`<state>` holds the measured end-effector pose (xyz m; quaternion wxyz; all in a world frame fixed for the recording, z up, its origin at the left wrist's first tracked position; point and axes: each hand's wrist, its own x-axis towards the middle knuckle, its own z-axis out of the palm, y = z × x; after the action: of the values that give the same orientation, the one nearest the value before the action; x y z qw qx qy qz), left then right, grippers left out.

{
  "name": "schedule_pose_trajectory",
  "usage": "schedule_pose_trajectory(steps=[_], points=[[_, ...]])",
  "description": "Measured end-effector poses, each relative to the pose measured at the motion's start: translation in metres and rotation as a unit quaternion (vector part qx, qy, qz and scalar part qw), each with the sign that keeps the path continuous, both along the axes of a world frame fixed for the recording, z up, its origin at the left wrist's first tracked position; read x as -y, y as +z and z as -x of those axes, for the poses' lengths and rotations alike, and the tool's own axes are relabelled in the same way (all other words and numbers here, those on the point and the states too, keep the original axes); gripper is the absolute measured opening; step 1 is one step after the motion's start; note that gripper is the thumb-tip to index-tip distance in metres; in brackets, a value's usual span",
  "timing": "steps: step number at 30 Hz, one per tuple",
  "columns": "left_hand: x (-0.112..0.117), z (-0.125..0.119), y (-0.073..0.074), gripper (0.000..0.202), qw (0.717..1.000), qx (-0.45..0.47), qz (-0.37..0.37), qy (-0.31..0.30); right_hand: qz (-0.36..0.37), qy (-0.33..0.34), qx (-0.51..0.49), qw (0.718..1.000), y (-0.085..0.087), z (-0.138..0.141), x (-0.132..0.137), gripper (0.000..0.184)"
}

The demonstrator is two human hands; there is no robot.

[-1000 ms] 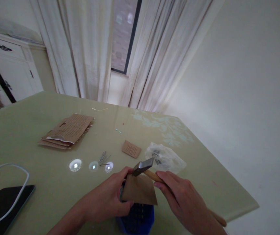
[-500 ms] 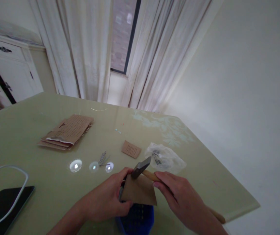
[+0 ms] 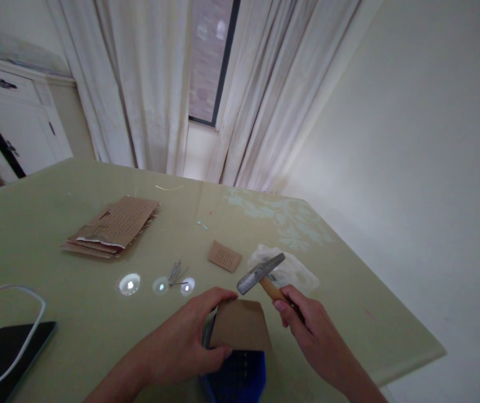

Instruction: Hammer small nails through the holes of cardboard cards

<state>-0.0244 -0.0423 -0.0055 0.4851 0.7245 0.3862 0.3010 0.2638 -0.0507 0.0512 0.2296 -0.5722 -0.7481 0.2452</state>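
My left hand (image 3: 189,341) is closed around the left edge of a brown cardboard piece (image 3: 242,331) that lies on top of a blue perforated basket (image 3: 235,375) at the table's near edge. My right hand (image 3: 311,333) grips the wooden handle of a hammer (image 3: 260,274). The hammer's steel head is raised a little above and beyond the cardboard.
On the green table (image 3: 55,246) lie a stack of perforated cardboard sheets (image 3: 112,226), a small perforated cardboard square (image 3: 224,256), several loose nails (image 3: 176,273) and a clear plastic bag (image 3: 290,268). A dark tablet (image 3: 0,355) with a white cable (image 3: 13,291) sits near left.
The hammer head has lifted off the cardboard and moved up and to the right. My left hand still holds the cardboard on the basket.
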Motion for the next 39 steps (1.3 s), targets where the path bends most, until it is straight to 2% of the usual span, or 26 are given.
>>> schedule_pose_trajectory(steps=[4,7,14,19,22,25,29,33,39], points=[[0.000,0.001,-0.002,0.076,0.999,-0.013,-0.048,0.007,0.052,-0.040,-0.050,0.997,-0.019,-0.002,-0.002,0.042],[0.000,0.002,-0.005,0.074,0.997,-0.013,-0.072,0.018,0.090,-0.045,-0.101,0.990,-0.031,-0.003,-0.004,0.043],[0.000,0.003,-0.008,0.079,0.996,-0.046,-0.067,0.023,0.091,-0.040,-0.158,0.982,-0.040,-0.004,-0.006,0.034],[-0.002,0.008,0.005,0.076,0.996,-0.062,-0.059,0.016,0.073,-0.034,-0.125,0.989,-0.025,-0.002,-0.003,0.035],[-0.003,0.012,0.009,0.078,0.997,-0.066,-0.038,0.019,0.025,-0.007,-0.043,0.999,-0.007,-0.001,0.003,0.037],[-0.003,0.015,0.006,0.081,0.997,-0.061,-0.020,0.032,-0.021,0.032,0.027,0.999,0.007,0.003,0.008,0.030],[-0.003,0.017,0.001,0.080,0.997,-0.057,-0.016,0.051,-0.055,0.051,0.059,0.995,0.010,0.010,0.009,0.025],[-0.003,0.016,0.003,0.075,0.997,-0.056,-0.027,0.052,-0.043,0.085,0.070,0.993,0.010,0.014,0.006,0.024],[-0.004,0.014,0.010,0.076,0.997,-0.065,-0.007,0.036,-0.030,0.040,0.027,0.998,0.020,0.008,-0.001,0.033]])
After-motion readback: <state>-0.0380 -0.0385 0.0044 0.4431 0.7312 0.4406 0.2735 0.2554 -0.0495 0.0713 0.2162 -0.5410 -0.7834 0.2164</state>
